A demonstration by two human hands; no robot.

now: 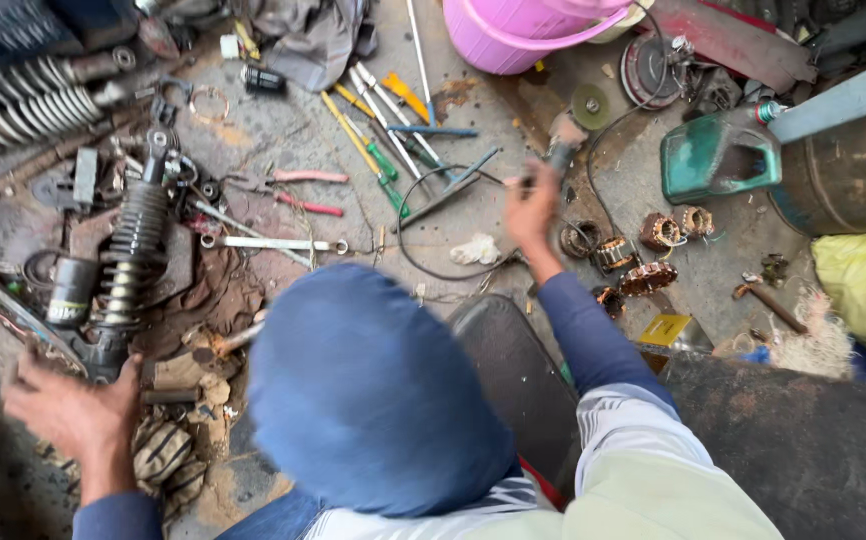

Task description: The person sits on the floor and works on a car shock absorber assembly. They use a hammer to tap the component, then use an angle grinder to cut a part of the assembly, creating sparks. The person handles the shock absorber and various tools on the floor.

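**Hands spread wide over a cluttered workshop floor**

Head view: looking down over a blue-wrapped knee or head cover (373,390) in the middle of frame; everything below is placed relative to it.

Right hand (531,205) is up and to the right of the blue shape, arm in a blue sleeve stretched out. Fingers are curled shut around a dark handle, apparently an angle grinder (565,140) with its disc (590,105) just beyond. Motion blur, so the grip detail is soft. A black cable (423,262) loops on the floor just left of that hand.

Left hand (73,405) is far left and slightly below the blue shape's top. Fingers are loosely spread, resting on the lower end of a shock absorber (128,265) with a black coil spring. It touches rather than grips, as far as I can tell.

Above the blue shape: wrench (273,243), red-handled pliers (298,190), and yellow and green screwdrivers (363,145). Further up sits a pink bucket (513,35).

Right of the right hand: copper-wound armature coils (648,275) in a cluster, then a green jerrycan (718,155) further right. A hammer (768,300) lies right of the coils.

Top left, well away from the blue shape: large grey springs (18,105).
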